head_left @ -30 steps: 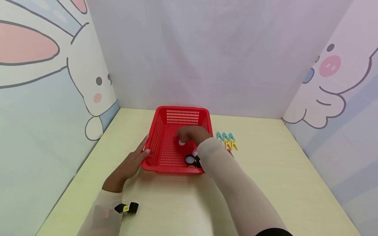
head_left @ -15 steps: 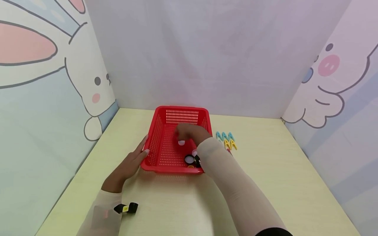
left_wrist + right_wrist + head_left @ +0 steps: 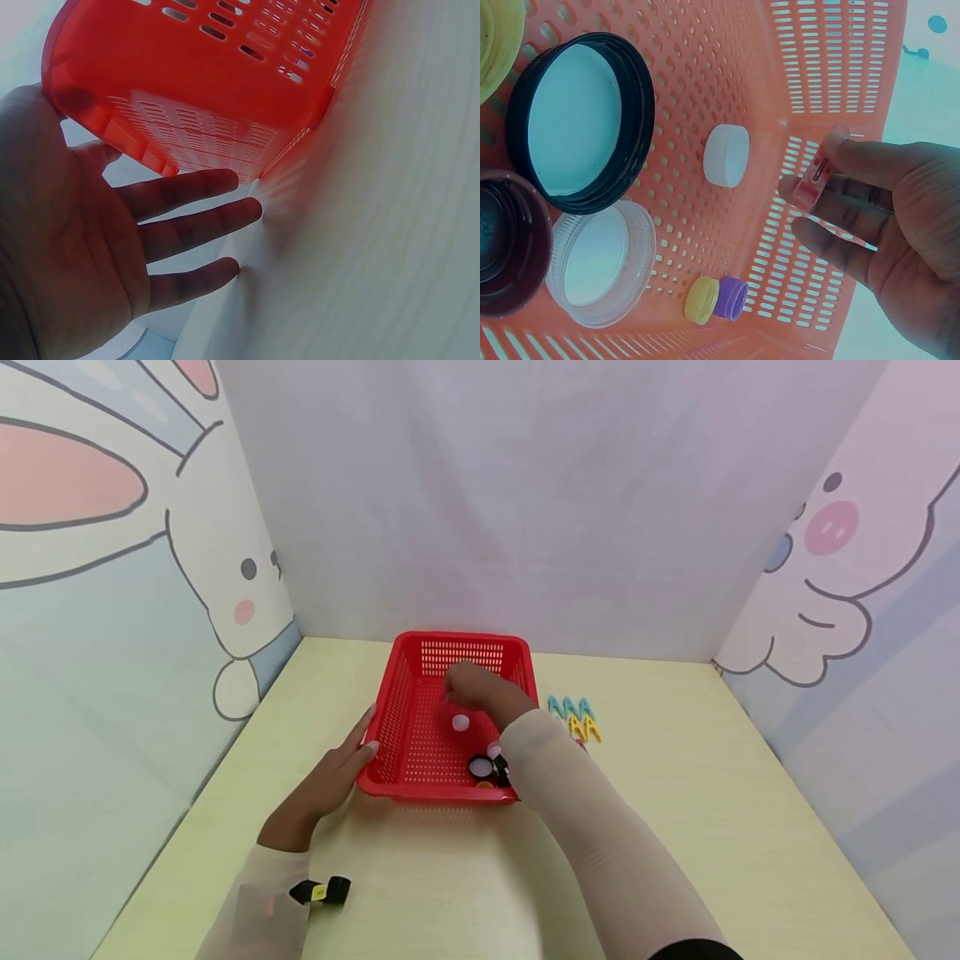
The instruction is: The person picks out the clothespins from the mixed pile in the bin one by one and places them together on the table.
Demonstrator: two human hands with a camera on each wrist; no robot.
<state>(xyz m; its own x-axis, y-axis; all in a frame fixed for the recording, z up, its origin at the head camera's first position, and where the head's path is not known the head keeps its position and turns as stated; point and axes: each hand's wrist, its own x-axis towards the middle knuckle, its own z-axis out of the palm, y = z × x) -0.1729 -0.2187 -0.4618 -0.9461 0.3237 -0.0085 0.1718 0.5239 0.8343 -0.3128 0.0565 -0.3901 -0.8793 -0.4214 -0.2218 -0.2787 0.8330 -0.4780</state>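
A red perforated plastic basket (image 3: 405, 788) stands on the table, holding several bottle caps and jar lids. My left hand (image 3: 90, 247) rests at its left side, thumb by the rim and the other fingers straight and spread along the outside. Over the basket my right hand (image 3: 900, 202) pinches a reddish clothespin (image 3: 814, 180) between thumb and fingers; in the head view this hand hides the clothespin. A white cap (image 3: 726, 156) lies on the basket floor near the hand. Closer to the wrist camera are a black-rimmed lid (image 3: 574, 127) and a clear lid (image 3: 604, 262).
To the right of the basket, blue clothespins (image 3: 570, 707) and yellow clothespins (image 3: 585, 728) lie in rows. A yellow cap (image 3: 702, 300) and a purple cap (image 3: 731, 298) sit together inside the basket. The back wall (image 3: 600, 527) stands close behind it.
My right hand has risen slightly toward the basket's far side, leaving more of the white cap in view. My left hand stays at the basket's left side.
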